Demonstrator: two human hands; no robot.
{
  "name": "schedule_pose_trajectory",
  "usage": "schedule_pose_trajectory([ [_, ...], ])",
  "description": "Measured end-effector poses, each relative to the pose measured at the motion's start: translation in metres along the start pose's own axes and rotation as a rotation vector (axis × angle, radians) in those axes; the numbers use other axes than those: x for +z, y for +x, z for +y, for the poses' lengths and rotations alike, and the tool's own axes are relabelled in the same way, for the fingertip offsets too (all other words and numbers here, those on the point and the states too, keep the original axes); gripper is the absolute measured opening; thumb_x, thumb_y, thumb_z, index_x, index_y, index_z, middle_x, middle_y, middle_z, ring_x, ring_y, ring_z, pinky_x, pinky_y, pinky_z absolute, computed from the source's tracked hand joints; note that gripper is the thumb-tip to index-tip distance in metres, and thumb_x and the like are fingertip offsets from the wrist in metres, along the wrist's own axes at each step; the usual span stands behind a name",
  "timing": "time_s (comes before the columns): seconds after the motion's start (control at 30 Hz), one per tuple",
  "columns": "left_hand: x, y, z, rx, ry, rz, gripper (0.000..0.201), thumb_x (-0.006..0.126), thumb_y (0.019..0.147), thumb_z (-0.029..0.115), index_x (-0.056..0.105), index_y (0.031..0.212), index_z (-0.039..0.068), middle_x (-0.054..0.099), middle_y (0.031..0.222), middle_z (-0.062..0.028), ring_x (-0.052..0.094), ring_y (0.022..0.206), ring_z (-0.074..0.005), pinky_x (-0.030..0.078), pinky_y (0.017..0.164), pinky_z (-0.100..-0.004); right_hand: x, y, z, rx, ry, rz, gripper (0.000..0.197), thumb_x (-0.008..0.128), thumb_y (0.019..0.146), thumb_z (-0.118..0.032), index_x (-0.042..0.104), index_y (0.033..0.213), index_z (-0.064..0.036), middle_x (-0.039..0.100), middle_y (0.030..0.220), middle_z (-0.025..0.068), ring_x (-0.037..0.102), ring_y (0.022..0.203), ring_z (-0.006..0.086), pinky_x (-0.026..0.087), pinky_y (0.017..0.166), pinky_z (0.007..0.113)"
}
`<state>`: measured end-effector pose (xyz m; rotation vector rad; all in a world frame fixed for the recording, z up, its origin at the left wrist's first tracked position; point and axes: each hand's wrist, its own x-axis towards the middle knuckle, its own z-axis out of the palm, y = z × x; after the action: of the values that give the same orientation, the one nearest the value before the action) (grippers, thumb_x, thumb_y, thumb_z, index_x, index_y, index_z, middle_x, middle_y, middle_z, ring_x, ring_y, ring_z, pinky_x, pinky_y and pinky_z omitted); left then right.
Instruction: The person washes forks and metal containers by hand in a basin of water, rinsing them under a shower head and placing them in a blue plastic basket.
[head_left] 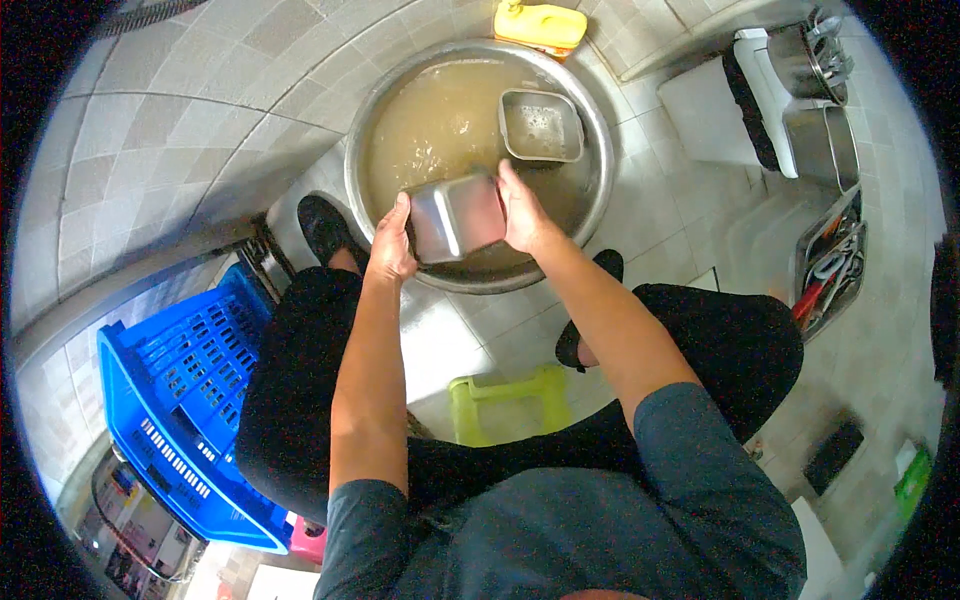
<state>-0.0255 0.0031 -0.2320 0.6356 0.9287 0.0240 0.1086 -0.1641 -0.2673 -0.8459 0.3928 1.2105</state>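
A rectangular stainless-steel pan (456, 219) is gripped between my two hands, tilted over the near part of a large round metal basin (604, 150). My left hand (393, 243) grasps its left end, thumb along the side. At the opposite end, my right hand (522, 212) presses with the fingers partly hidden behind the metal. The pan's smooth outer faces show; its inside is out of sight. Murky brownish water (430, 115) fills the basin. A second rectangular metal pan (541, 126) sits in that water at the right, with some foamy liquid inside.
A yellow jug (542, 28) stands behind the basin. A blue plastic basket (190, 370) is at left, and a light-green stool (510, 395) is beneath me. To the right are a white container (710, 110) and a metal tray of utensils (832, 262). My feet flank the basin.
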Motion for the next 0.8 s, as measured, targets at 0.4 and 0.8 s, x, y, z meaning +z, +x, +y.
schedule_pose_trajectory([
  [0.4, -0.003, -0.004, 0.008, 0.191, 0.291, -0.046, 0.027, 0.065, 0.095, 0.033, 0.069, 0.093, 0.007, 0.068, 0.092, -0.0003, 0.061, 0.079, -0.0107, 0.051, 0.072, -0.0278, 0.050, -0.003, -0.024, -0.383, -1.246, -0.227, 0.051, 0.036, 0.103, -0.047, 0.065, 0.123, -0.0097, 0.063, 0.126, 0.0149, 0.061, 0.111, 0.0271, 0.045, 0.095, 0.037],
  [0.8, -0.003, 0.012, 0.014, 0.333, -0.103, 0.246, 0.052, 0.053, 0.098, 0.047, 0.056, 0.120, 0.000, 0.062, 0.121, -0.0114, 0.061, 0.106, -0.0262, 0.050, 0.094, -0.0435, 0.053, -0.013, 0.035, -0.539, -0.767, 0.224, 0.043, 0.045, 0.100, -0.032, 0.048, 0.128, 0.0005, 0.053, 0.126, 0.0243, 0.051, 0.119, 0.0347, 0.038, 0.103, 0.045],
])
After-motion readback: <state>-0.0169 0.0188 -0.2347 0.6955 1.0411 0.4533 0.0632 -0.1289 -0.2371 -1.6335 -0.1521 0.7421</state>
